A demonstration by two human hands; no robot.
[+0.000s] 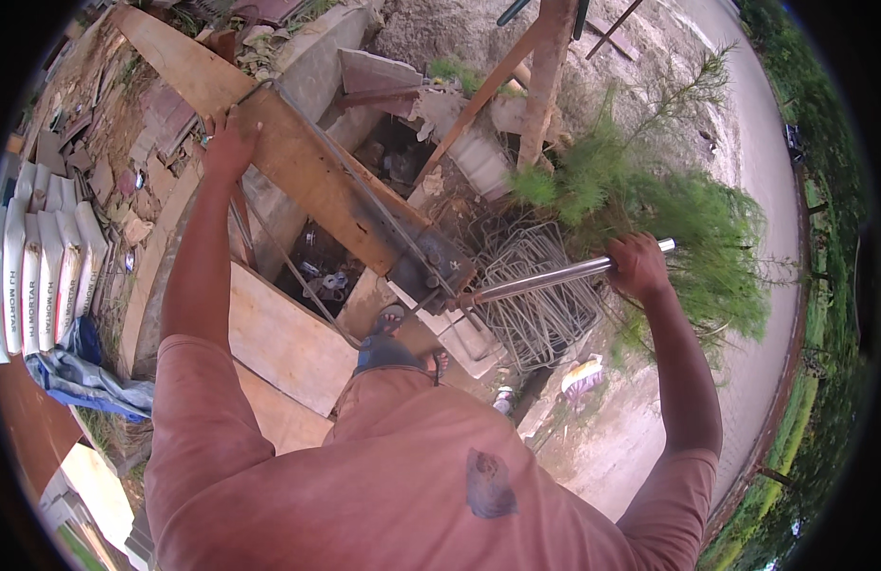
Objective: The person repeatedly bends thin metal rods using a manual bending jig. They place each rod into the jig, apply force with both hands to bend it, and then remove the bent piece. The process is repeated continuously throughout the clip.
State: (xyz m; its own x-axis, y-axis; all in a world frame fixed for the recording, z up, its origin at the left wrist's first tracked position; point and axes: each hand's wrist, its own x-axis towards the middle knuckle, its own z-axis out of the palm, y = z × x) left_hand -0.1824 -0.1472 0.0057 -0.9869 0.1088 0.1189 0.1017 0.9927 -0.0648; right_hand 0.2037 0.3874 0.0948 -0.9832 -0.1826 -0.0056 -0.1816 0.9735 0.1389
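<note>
My left hand (233,143) is at the upper left over a long wooden plank (312,167), fingers curled about the bent end of a thin steel rod (350,171). The rod slants along the plank to a dark metal plate (433,262) at its near end. My right hand (638,265) is wrapped round a shiny metal pipe (555,278), close to its outer end. The pipe's other end meets the rod beside the plate. Right of the plate lies a pile of bent steel rod frames (540,290).
Green feathery branches (640,181) hang by my right hand. Stacked white bags (46,266) and a blue tarp (88,371) are at the left. A wooden post (545,86) stands ahead. Below the plank are rubble-filled pits (322,266); pale boards (293,333) lie near me.
</note>
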